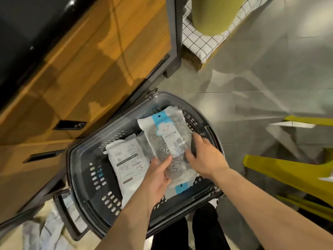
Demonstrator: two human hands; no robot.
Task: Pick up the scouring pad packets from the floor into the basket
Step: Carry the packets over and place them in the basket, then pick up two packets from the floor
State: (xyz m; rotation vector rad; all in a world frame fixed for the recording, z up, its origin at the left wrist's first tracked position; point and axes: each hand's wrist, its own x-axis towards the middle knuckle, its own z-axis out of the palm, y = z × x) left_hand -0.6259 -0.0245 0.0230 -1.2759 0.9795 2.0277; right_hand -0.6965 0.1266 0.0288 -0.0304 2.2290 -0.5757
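1. Wooden cabinet (81,78), orange-brown with dark grey frame and recessed handles: occupies the left side of the view.
2. Grey tiled floor (252,78): occupies the right side. A white black-checked cloth (198,38) lies at the top and yellow-green plastic furniture (288,174) stands at the right edge.
3. Dark grey perforated plastic basket (75,168): stands on the floor just beside the cabinet base. Its handle (66,213) is folded down at the lower left.
4. White flat scouring pad packet (126,159): lies inside the basket, left of centre, printed back side up.
5. Clear scouring pad packet with blue band and cloud print (167,134): located over the basket interior, right of centre. It overlaps the white packet's right edge. Steel scourers are visible through the film.
6. Blurred white packet-like items (50,230): on the floor at the lower left, outside the basket. Detail cannot be determined.
7. Left hand (158,179): grips the clear packet at its near left edge, thumb on top.
8. Right hand (203,157): fingers spread and nearly straight, resting on the clear packet's right edge.
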